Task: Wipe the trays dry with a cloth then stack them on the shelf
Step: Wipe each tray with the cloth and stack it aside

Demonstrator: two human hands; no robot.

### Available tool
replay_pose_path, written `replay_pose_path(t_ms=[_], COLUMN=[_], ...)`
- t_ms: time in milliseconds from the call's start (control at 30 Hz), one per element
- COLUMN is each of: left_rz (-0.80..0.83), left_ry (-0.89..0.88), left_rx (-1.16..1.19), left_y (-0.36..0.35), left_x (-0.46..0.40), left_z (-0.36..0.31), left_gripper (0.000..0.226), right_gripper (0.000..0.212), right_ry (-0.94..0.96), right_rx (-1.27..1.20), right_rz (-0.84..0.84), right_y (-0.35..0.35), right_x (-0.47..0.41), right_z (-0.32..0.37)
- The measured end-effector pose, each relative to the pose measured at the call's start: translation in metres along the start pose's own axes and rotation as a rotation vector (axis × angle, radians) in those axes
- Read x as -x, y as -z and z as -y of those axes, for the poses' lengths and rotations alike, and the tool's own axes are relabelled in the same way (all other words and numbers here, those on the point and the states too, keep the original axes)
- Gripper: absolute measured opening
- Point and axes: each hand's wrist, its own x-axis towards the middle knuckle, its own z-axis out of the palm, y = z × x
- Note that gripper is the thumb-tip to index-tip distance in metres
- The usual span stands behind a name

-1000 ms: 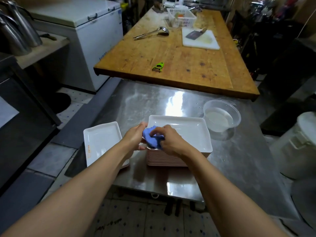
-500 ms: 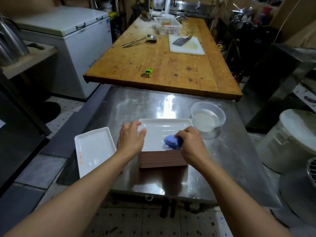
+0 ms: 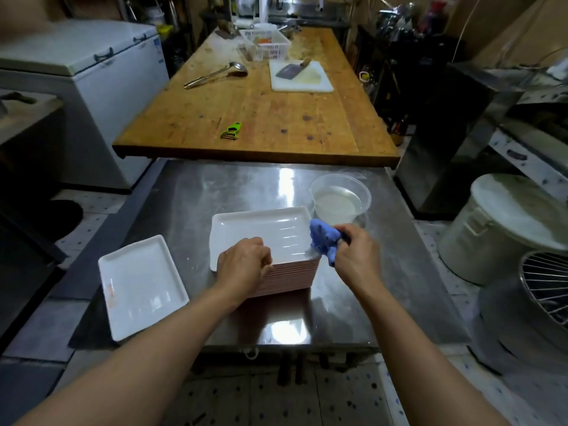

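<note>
Head view: the left hand (image 3: 244, 265) grips the near rim of the top white rectangular tray (image 3: 261, 233) on a pink-sided tray stack (image 3: 290, 276) on the steel tabletop (image 3: 215, 192). The right hand (image 3: 356, 258) clutches a crumpled blue cloth (image 3: 322, 239) at the tray's right edge. A separate white tray (image 3: 140, 285) lies left of the stack.

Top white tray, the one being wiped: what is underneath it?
Under the top tray sits a stack of trays, only their pinkish edges showing. Their faces and exact number are covered. The stack stands on the steel table.
</note>
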Motion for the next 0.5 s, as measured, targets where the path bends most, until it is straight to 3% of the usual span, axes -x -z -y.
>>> replay_pose_path(t_ms=[233,367,500], left_rz=[-0.195,-0.24,-0.338], left_ry=[-0.152,-0.108,0.017], left_rx=[-0.016,-0.062,0.224], left_y=[0.026,0.053,0.085], left_x=[0.0,-0.014,-0.017], left_z=[-0.009,-0.019,-0.024], left_gripper=[0.008,0.011,0.006], right_gripper=[0.028,0.025,0.022], right_ry=[-0.064,-0.032,-0.001], right_rx=[-0.123,-0.172,-0.256], right_rz=[-0.086,-0.141,-0.238], right_y=[0.014,0.022,0.033], right_x=[-0.004,0.0,0.003], right_z=[0.0,0.015,0.037])
